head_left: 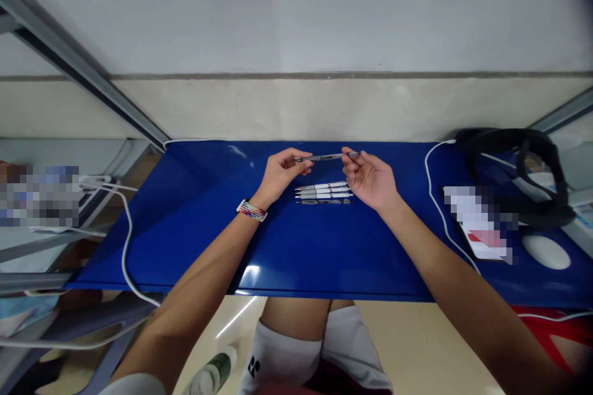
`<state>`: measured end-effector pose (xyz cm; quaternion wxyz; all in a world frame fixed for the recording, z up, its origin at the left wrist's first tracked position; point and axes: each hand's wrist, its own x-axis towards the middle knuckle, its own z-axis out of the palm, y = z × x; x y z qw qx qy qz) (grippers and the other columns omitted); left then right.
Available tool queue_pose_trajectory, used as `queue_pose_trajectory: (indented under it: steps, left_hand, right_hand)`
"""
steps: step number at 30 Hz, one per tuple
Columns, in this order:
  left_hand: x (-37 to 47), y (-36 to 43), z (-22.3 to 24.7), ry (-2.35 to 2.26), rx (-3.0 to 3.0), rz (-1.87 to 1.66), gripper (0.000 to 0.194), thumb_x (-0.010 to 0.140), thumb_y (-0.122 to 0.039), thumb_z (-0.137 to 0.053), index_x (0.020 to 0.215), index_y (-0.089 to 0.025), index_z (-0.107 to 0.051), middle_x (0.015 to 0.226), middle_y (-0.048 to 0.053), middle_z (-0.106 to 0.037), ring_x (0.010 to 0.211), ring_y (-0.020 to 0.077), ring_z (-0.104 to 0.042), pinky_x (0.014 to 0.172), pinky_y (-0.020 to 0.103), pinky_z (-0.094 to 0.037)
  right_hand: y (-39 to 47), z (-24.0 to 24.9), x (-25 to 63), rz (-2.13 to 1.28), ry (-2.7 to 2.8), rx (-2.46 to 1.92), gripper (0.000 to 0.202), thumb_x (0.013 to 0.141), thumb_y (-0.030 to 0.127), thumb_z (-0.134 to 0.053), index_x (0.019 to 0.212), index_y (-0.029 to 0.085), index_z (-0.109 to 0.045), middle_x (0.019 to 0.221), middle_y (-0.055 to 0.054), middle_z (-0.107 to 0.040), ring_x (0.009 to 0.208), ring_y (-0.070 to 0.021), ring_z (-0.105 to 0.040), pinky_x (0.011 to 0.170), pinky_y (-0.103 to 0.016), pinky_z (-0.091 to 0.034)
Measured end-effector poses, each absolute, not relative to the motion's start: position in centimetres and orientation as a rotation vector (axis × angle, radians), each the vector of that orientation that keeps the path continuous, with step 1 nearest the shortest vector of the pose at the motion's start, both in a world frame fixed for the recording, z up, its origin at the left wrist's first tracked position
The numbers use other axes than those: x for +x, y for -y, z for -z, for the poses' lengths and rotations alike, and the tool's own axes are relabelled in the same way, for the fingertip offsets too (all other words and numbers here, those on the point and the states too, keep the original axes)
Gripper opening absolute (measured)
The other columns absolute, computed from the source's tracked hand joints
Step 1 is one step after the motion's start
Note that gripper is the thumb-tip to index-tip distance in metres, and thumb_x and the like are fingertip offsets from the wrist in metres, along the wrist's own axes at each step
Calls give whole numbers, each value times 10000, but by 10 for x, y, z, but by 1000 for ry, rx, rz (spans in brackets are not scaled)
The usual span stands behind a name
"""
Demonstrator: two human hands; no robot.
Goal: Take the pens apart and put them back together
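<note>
A slim pen (326,157) with a clear barrel and dark ends is held level above the blue table (185,216). My left hand (286,174) pinches its left end, and my right hand (370,176) grips its right end between thumb and fingers. Just below the hands lies a row of several white pens (324,192), side by side and pointing left. Closest to me in that row is a dark pen (323,202). My right fingers hide the right ends of some of the white pens.
To the right lie a phone-like item (477,225), a black strapped headset (519,179) and a white oval mouse (546,252). White cables (435,191) run along both sides of the table. A pale wall (296,108) stands behind it, with metal posts (125,99) at the sides.
</note>
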<state>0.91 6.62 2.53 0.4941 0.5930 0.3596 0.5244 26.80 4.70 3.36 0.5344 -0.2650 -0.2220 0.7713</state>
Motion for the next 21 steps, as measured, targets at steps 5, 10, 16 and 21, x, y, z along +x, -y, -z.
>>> queue_pose_trajectory:
  steps: [5,10,16,21]
  left_hand:
    - [10,-65,-27,-869,1445,-1270,349,827,-387,-963,1077,-175,-840,894,66,-847,746,155,-776,763,315,-652]
    - [11,-64,-28,-859,1423,-1292,327,828,-371,-963,1059,-177,-838,868,57,-841,738,150,-769,750,304,-637]
    - [12,-64,-27,-853,1422,-1283,324,806,-350,-977,1036,-182,-823,822,41,-825,710,140,-744,726,293,-613]
    - [13,-65,-28,-847,1407,-1302,303,807,-342,-972,1002,-189,-799,807,29,-816,706,135,-739,722,290,-604]
  right_hand:
    - [-49,-30,267,-1847,454,-629,188,986,180,-671,1142,196,-775,868,-15,-835,684,-107,-771,666,-176,-688]
    - [-50,-30,267,-1893,390,-575,223,1004,183,-630,1181,180,-766,883,-31,-842,710,-115,-787,632,-169,-687]
    - [-51,-28,267,-1869,371,-584,197,997,171,-633,1145,169,-763,831,-27,-825,693,-114,-791,667,-167,-696]
    - [-51,-26,268,-1863,437,-556,229,1002,221,-664,1204,167,-758,903,-33,-846,747,-116,-806,731,-171,-706]
